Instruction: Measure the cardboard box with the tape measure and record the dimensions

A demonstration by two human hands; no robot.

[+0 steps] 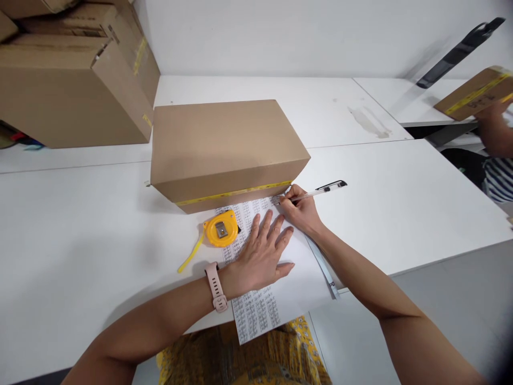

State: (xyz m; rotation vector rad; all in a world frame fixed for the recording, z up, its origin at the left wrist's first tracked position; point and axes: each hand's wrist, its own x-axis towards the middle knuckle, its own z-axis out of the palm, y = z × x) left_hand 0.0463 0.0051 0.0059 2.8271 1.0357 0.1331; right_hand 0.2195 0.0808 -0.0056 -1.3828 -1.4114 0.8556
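Observation:
My left hand (262,251) lies flat with fingers spread on a printed sheet of paper (256,313), holding it down on the white table (80,235). My right hand (301,209) is closed round a clear pen (316,192), whose tip touches the top of the sheet beside the front edge of a closed cardboard box (224,144). A yellow tape measure (220,229) rests on the sheet's left edge, just left of my left hand, with its yellow strap trailing down-left. A pale wristwatch (215,286) is on my left wrist.
Larger cardboard boxes (76,75) are stacked at the back left. A grey ruler-like strip (323,267) lies under my right forearm. At the far right another person's arm (495,131) holds a taped cardboard box (475,93) over a neighbouring table.

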